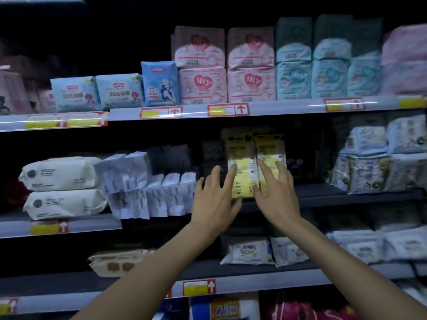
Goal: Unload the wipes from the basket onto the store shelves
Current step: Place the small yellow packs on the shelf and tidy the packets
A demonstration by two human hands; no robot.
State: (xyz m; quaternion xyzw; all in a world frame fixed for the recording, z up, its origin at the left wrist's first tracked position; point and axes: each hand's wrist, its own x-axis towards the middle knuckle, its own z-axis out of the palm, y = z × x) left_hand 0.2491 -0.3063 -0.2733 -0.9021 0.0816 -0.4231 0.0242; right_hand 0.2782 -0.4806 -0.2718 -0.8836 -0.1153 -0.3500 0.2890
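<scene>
Both hands flat & spread, gripping nothing: left hand and right hand press fingertips on two upright yellow wipes packs on the middle shelf, prob. squaring them right of the white packs; basket not in view.

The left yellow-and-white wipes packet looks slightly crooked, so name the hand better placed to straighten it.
Left. The left hand already has fingertips on the left yellow-and-white wipes packet, with its thumb under the bottom edge. The right hand rests on the neighbouring yellow packet.
</scene>
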